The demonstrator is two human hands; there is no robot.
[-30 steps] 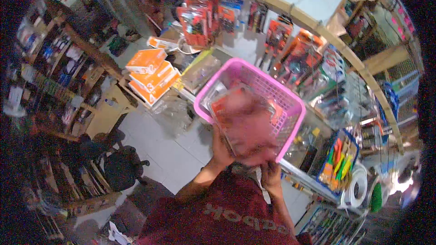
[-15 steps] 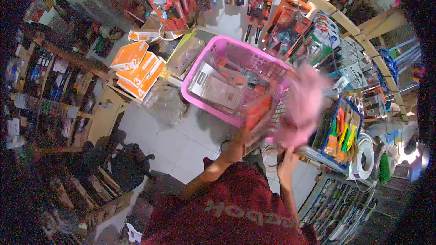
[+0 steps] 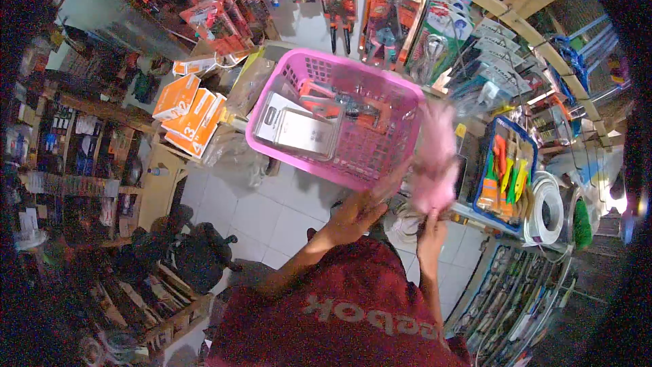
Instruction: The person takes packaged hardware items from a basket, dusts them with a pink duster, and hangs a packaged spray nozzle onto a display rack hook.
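My right hand (image 3: 431, 228) is closed on the lower end of a pink fluffy duster (image 3: 436, 156), whose head is smeared by motion beside the basket's right end. Low in front of the basket, my left hand (image 3: 353, 219) grips a clear blister pack (image 3: 392, 182), seen nearly edge-on and blurred, so its contents cannot be made out. The pink plastic basket (image 3: 305, 168) has a perforated wall. Inside it lie a clear box with a white card (image 3: 305, 130) and several orange-backed tool packs (image 3: 370, 117).
Orange boxes (image 3: 193, 119) stand left of the basket. Carded tools (image 3: 336, 7) hang behind it. To the right are a blue-rimmed tray of paintbrushes (image 3: 506, 183) and a white hose coil (image 3: 545, 207). A wooden rail (image 3: 502, 13) arches across the upper right.
The view has shifted, moving the basket and shelves left in the picture. The blister pack's orange face has turned out of sight in my left hand. The duster has swung beside the basket.
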